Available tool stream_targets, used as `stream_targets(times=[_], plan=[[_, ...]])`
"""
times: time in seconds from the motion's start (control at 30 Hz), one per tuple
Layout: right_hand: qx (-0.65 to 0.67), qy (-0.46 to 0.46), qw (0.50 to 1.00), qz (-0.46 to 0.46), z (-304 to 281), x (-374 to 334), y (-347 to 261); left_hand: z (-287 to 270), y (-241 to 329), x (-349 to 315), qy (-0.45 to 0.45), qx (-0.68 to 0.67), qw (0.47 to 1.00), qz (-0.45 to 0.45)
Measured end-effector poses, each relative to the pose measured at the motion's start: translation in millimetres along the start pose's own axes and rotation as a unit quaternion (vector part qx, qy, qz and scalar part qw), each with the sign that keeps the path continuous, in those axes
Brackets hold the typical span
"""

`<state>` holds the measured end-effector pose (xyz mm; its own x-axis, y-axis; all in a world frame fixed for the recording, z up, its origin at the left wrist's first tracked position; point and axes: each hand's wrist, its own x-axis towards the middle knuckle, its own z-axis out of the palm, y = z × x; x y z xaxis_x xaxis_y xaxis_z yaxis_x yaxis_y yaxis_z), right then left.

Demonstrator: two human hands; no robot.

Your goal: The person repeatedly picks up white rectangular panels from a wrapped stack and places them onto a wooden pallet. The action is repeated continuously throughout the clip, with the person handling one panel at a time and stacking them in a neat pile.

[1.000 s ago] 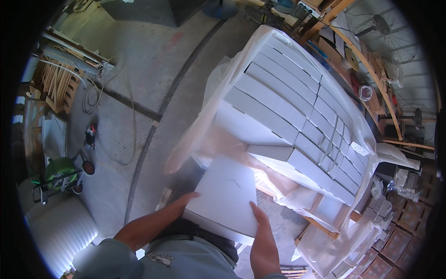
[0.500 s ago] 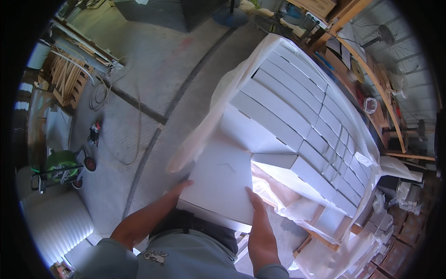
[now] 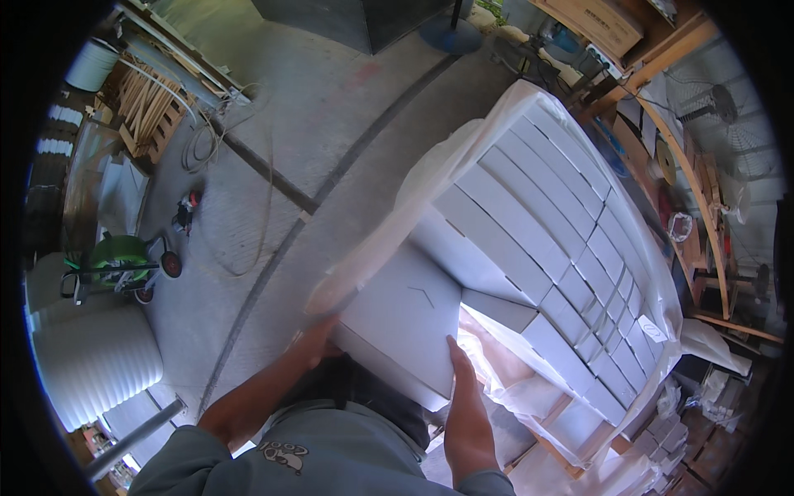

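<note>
A white cardboard box (image 3: pixel 397 310) is held between my two hands, close in front of my body. My left hand (image 3: pixel 327 337) grips its left side near the lower corner, fingers partly hidden behind it. On the opposite side, my right hand (image 3: pixel 457 354) presses against the edge with the thumb up. The box slants, its top face and near side both showing. Its far end meets a large stack of similar white boxes (image 3: pixel 538 198), wrapped at the sides in clear plastic film (image 3: pixel 372 269). A step in the stack opens beside my right hand.
A wooden pallet (image 3: pixel 571 459) shows under the stack's near right corner. On the left are a green wheeled reel (image 3: pixel 116 258), a white ribbed roll (image 3: pixel 99 355) and a coiled hose (image 3: pixel 198 150) on the concrete floor. Wooden shelving (image 3: pixel 678 157) stands behind the stack.
The whole view has shifted, with the stack now lower and further right in it. The box has tilted, showing more of its near side. Both hands keep their hold.
</note>
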<state>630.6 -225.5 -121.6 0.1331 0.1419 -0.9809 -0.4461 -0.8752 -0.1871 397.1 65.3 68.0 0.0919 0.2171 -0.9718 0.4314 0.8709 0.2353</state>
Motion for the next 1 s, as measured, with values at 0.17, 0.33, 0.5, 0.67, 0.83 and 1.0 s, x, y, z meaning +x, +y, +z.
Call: stream_targets(times=[0.17, 0.33, 0.5, 0.67, 0.83, 1.0], plan=[[-0.034, -0.005, 0.999, 0.006, -11.2, -7.2, -24.9, -11.7, -31.5, 23.3, -0.149, 0.063, 0.976, 0.149], [-0.014, 0.012, 1.0, -0.009, -19.9, -16.5, -19.3, 7.7, -29.4, 39.8, -0.119, 0.031, 0.976, 0.177], [0.068, 0.049, 0.994, -0.068, -13.5, -32.7, 12.1, 37.6, -10.0, 23.4, -0.042, 0.006, 0.988, 0.148], [0.202, 0.129, 0.947, -0.212, 11.4, -61.7, 40.1, 54.3, -12.8, 33.5, -0.033, 0.055, 0.992, 0.113], [0.344, 0.176, 0.882, -0.271, 27.2, -108.3, 21.8, 67.5, -3.2, 49.7, -0.04, 0.11, 0.985, 0.126], [0.489, 0.114, 0.805, -0.316, 32.6, -156.5, -36.6, 104.8, 28.4, 50.2, -0.114, 0.003, 0.984, 0.14]])
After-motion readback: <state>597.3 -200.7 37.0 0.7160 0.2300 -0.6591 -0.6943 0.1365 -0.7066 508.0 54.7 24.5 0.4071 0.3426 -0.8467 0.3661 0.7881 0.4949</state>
